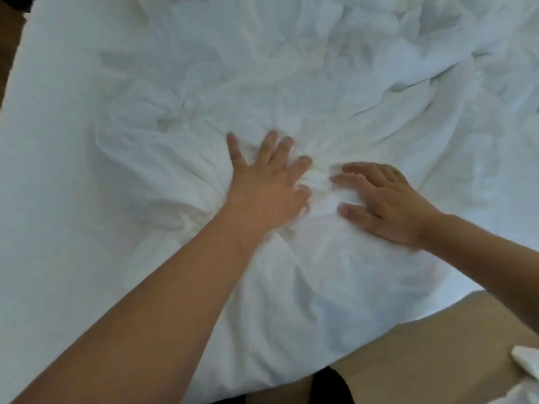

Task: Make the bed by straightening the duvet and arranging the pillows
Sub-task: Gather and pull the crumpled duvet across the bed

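Note:
A white, heavily wrinkled duvet fills almost the whole head view. My left hand lies palm down on it near the middle, fingers spread and pointing away from me. My right hand lies flat on the duvet just to the right, fingers pointing left toward the left hand. A small bunch of creased fabric sits between the two hands. Neither hand grips the cloth. No pillow can be made out.
My bare leg shows at the bottom right, against the near edge of the bed. A strip of brown floor runs along the bed's left edge. A bit of white cloth lies at the bottom right corner.

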Action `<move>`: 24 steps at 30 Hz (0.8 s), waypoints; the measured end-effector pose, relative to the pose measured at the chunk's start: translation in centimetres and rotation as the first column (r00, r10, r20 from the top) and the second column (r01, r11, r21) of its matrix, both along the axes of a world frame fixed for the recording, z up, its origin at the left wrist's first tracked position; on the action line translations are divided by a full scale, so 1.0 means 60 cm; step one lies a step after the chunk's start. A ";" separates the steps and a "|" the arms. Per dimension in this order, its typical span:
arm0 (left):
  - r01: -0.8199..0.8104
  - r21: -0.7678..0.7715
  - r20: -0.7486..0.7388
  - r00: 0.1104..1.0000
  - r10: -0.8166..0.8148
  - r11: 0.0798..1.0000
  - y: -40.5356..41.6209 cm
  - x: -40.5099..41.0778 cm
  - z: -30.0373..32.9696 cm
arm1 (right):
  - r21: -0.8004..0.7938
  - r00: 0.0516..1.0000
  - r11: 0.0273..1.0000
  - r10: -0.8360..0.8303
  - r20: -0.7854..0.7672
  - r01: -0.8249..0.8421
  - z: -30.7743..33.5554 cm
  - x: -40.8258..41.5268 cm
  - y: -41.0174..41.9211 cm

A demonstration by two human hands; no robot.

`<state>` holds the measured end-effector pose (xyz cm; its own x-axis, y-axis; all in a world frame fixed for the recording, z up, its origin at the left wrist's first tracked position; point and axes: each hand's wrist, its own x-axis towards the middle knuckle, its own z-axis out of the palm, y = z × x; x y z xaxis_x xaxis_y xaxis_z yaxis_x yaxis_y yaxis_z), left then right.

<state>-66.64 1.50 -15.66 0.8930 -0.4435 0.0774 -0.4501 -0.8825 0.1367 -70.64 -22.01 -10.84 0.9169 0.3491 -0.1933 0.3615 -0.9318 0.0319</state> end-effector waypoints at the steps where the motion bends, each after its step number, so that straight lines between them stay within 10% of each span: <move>1: -0.044 0.027 -0.086 0.995 0.046 0.999 0.015 0.004 -0.013 | -0.042 0.986 0.985 -0.166 -0.014 0.165 -0.002 -0.005 -0.031; 7: -0.226 0.298 -0.259 0.916 0.306 0.928 -0.065 0.019 0.057 | -0.170 0.847 0.840 -0.529 -0.050 0.515 -0.006 -0.041 -0.143; 12: 0.198 -0.121 -0.292 0.929 -0.226 0.973 -0.266 -0.089 0.114 | 0.062 0.604 0.603 -0.797 -0.007 0.796 0.012 -0.052 -0.233; 15: 0.367 0.096 -0.357 0.880 -0.312 0.925 -0.368 -0.133 0.103 | 0.498 0.400 0.219 -0.869 -0.293 0.839 0.024 -0.055 -0.301; 18: 0.363 0.230 -0.224 0.923 -0.314 0.903 -0.425 -0.125 0.086 | 0.541 0.202 -0.193 -0.786 -0.584 0.818 0.036 -0.051 -0.358; 24: 0.486 0.260 -0.543 0.788 -0.290 0.834 -0.421 -0.038 0.128 | 0.558 0.284 -0.549 -0.506 -0.814 0.622 0.030 0.027 -0.410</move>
<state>-68.93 -23.74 -7.98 0.5173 -0.6652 -0.5385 -0.7321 -0.6698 0.1241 -69.00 -46.60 -9.03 0.6185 -0.5271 -0.5828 -0.5006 0.3074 -0.8093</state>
